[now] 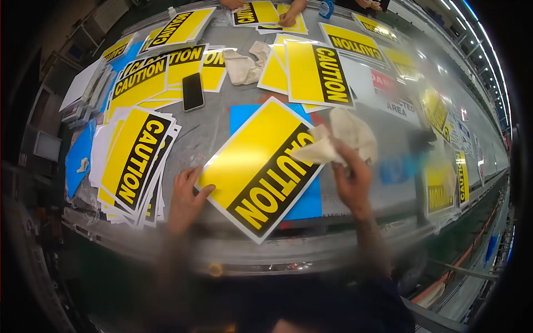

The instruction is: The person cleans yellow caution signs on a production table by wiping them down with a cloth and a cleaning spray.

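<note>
A yellow and black CAUTION sign (250,161) lies tilted on a blue sheet (305,202) in front of me. My left hand (187,197) is at the sign's left edge, fingers apart, with the thumb over its yellow face. In my right hand (351,180) is a cream cloth (355,133), pinched between the fingers. One end of it hangs over the sign's black band and covers part of the lettering. To the left of my left hand is an uneven stack of CAUTION signs (136,161).
A dark phone (193,92) lies beyond my left hand. Another crumpled cloth (244,65) and more CAUTION signs (316,69) are farther back. Across the table, a co-worker's hand (287,19) rests on signs near a blue bottle (326,8). Clear film blurs the right side.
</note>
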`<action>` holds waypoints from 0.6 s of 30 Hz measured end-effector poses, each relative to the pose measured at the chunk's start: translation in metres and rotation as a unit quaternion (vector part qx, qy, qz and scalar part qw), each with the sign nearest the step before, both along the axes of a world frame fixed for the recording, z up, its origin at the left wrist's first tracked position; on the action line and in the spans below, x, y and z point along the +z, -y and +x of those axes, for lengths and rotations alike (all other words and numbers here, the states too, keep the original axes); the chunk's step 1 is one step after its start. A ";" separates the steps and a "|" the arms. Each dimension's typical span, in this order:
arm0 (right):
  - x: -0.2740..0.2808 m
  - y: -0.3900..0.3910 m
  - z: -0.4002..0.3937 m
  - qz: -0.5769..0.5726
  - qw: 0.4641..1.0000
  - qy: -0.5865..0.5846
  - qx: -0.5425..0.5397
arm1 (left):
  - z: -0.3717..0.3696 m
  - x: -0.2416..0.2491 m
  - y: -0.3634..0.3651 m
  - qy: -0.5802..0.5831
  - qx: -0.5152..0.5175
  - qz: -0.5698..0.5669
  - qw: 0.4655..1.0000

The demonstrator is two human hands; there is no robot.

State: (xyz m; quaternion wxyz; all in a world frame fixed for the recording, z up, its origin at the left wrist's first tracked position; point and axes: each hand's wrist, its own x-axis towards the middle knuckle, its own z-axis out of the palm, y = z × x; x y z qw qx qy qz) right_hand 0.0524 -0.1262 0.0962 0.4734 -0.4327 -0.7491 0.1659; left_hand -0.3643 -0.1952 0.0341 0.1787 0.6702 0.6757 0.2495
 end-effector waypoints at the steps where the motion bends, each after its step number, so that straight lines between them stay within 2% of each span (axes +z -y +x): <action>1: 0.003 0.004 -0.003 0.023 0.998 0.037 0.038 | 0.010 0.000 -0.005 -0.011 -0.009 -0.011 1.000; 7: -0.026 0.042 0.016 -0.026 0.996 -0.014 0.083 | 0.017 -0.007 -0.003 0.056 0.063 -0.021 0.996; 8: -0.042 0.047 0.023 -0.074 0.993 0.031 0.088 | 0.016 -0.008 -0.002 0.063 0.076 -0.033 0.995; 9: -0.040 0.048 0.017 -0.080 0.986 0.136 0.054 | 0.013 -0.009 -0.001 0.061 0.069 -0.035 0.995; 11: -0.028 0.050 0.006 -0.083 0.936 0.343 -0.014 | 0.010 -0.009 0.000 0.062 0.055 -0.037 0.996; 12: -0.025 0.053 0.013 -0.107 0.913 0.393 0.006 | 0.006 -0.008 0.002 0.072 0.040 -0.044 0.996; 14: -0.016 0.066 0.026 -0.121 0.982 0.138 -0.053 | -0.003 -0.006 0.004 0.093 0.014 -0.052 0.994; 15: -0.018 0.074 0.039 -0.086 0.980 0.002 -0.180 | -0.007 -0.006 0.006 0.110 0.019 -0.057 0.992; 16: -0.022 0.083 0.060 -0.049 0.942 -0.135 -0.303 | -0.010 -0.007 0.006 0.126 0.023 -0.061 0.990; 17: -0.026 0.083 0.105 0.050 0.921 -0.083 -0.378 | -0.011 -0.008 0.006 0.144 0.026 -0.065 0.987; 18: -0.030 0.082 0.149 0.140 0.873 -0.031 -0.465 | -0.011 -0.007 0.005 0.143 0.034 -0.070 0.987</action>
